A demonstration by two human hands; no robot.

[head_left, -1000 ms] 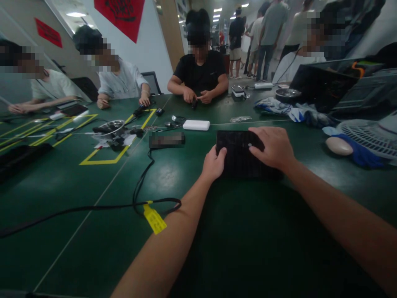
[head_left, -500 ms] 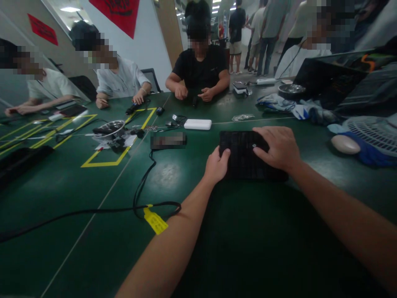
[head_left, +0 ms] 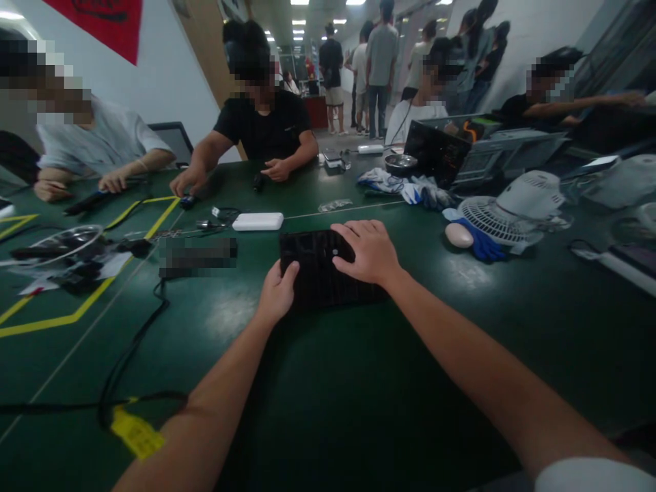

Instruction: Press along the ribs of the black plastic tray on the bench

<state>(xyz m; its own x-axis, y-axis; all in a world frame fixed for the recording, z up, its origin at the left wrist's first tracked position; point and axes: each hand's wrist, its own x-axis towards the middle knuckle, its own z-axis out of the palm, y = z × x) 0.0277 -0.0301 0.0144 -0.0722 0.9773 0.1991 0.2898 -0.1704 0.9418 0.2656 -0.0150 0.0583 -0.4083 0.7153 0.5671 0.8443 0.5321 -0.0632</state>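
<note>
A flat, black rectangular case [head_left: 312,273] with a small round pale spot on its face lies in front of me on the green table. My left hand [head_left: 278,290] is closed on its left edge, thumb on top and the other fingers hidden beneath. Across its upper right part rests my right hand [head_left: 372,253], the thumb by the round spot and the fingers bent over towards the far edge. Its fingertips are partly hidden. Beyond the case lies a white, rounded oblong device [head_left: 257,221].
A black power strip [head_left: 197,257] and its cord with a yellow tag [head_left: 137,432] lie left. On the right are a white fan [head_left: 499,215], a pale oval object [head_left: 458,235] and blue-white gloves [head_left: 404,188]. A steel bowl [head_left: 400,162] stands farther back. Several people sit around the table.
My view has turned to the right, so things on the table appear farther left and more of the fan shows. Both hands keep their places on the black case.
</note>
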